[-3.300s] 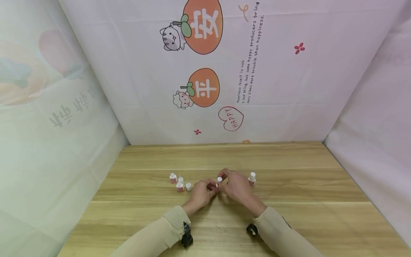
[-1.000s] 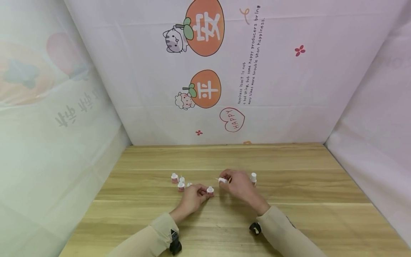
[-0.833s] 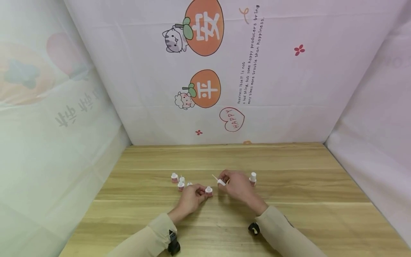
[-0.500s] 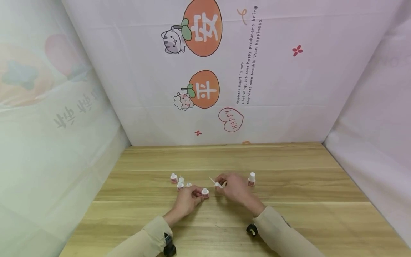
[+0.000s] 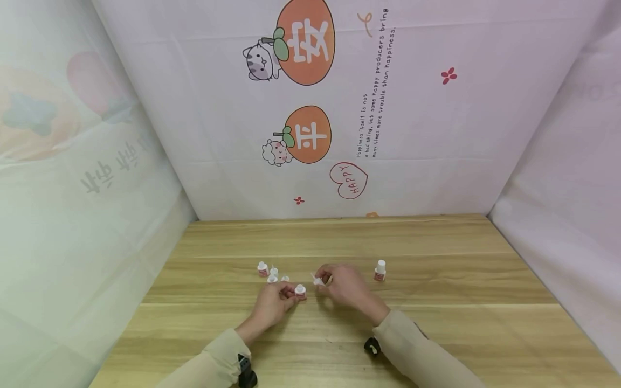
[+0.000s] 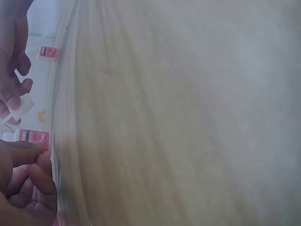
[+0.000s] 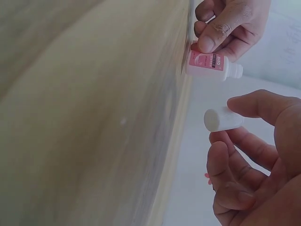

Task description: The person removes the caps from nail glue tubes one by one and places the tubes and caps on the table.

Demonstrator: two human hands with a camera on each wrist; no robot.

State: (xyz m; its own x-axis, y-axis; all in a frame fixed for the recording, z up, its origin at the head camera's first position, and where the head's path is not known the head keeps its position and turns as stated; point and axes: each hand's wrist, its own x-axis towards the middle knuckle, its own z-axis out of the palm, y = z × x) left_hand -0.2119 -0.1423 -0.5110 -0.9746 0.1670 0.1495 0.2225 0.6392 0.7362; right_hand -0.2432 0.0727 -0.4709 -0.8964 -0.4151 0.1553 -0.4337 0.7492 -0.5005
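In the head view my left hand pinches a small white bottle with a pink label, upright on the table. Its neck shows uncapped in the right wrist view, where the left thumb presses the label side of the bottle. My right hand holds a white cap between thumb and fingers, just right of the bottle and apart from it. A thin brush or stick points up-left from the cap. Seen from the right wrist, the cap has its round closed end facing the table side.
Left of the hands stand another pink-labelled bottle, a partly hidden bottle and small white caps, one at the back and one nearer. A capped bottle stands to the right. Fabric walls enclose the wooden table.
The cap came off the bottle. My left hand has moved left and nearer with the bottle, while my right hand has tilted the cap and followed leftward. The bottle on the right stands unmoved.
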